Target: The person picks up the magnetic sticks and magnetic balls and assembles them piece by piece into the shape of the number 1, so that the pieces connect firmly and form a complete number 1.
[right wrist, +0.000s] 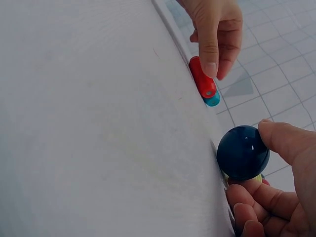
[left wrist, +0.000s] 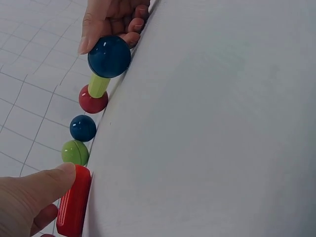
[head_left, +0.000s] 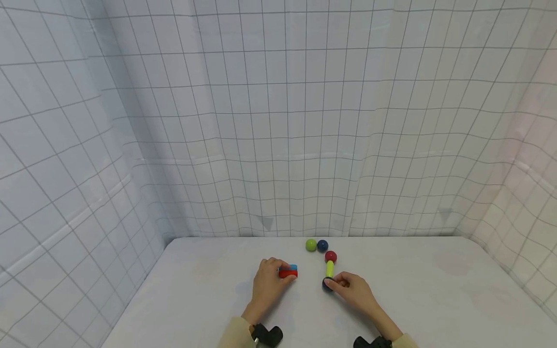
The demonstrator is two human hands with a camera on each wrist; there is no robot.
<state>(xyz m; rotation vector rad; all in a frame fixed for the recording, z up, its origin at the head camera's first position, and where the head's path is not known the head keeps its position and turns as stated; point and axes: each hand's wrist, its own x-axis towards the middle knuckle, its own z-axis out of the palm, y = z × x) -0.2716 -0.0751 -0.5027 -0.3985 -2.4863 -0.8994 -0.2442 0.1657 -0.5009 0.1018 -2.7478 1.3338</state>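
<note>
My left hand (head_left: 269,285) is at a red rod (head_left: 288,274) and a light blue rod (head_left: 293,267), which lie side by side on the table. Its thumb rests on the red rod and the fingers curl over the far side, pinching the pair. On the right, my right hand (head_left: 354,290) pinches a dark blue ball (right wrist: 243,153) between thumb and fingers. A yellow-green rod (head_left: 329,268) runs from that ball away to a red ball (head_left: 330,256), in line with it. The left wrist view shows this rod (left wrist: 98,86) partly behind the dark blue ball.
Beyond the hands, a green ball (head_left: 311,245) and a second dark blue ball (head_left: 322,246) sit side by side near the back edge of the white table (head_left: 196,290). A white curtain with a grid pattern (head_left: 278,121) hangs behind the table and along both sides.
</note>
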